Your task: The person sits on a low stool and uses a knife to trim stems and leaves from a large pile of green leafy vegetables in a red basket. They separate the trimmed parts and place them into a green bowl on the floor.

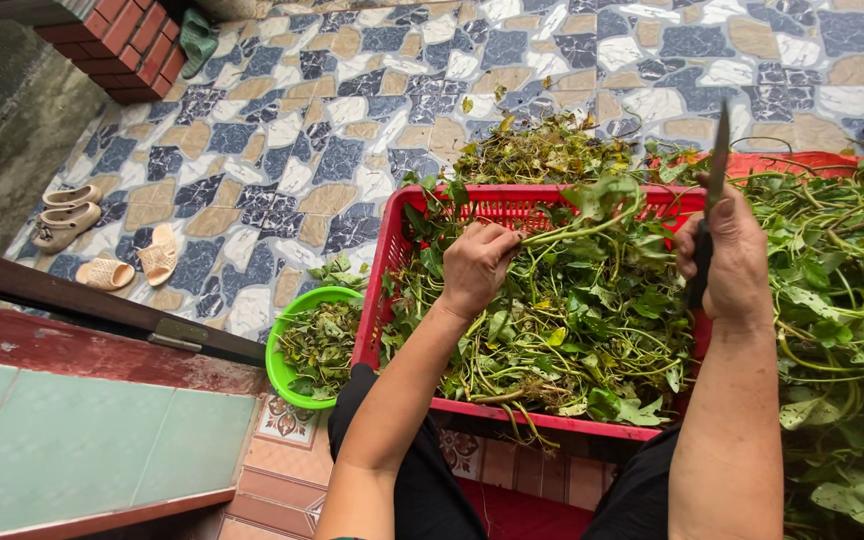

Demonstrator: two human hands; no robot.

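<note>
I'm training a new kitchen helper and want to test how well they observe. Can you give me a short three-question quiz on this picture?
1. True or false: the right hand holds a knife with its blade pointing up.
2. What does the left hand grip: A) a sandal, B) a green stem, C) the bowl's rim?
3. What colour is the bowl beside the red crate?

Key: 1 true; 2 B; 3 green.

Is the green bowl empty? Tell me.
No, the green bowl beside the red crate holds leafy green trimmings.
</note>
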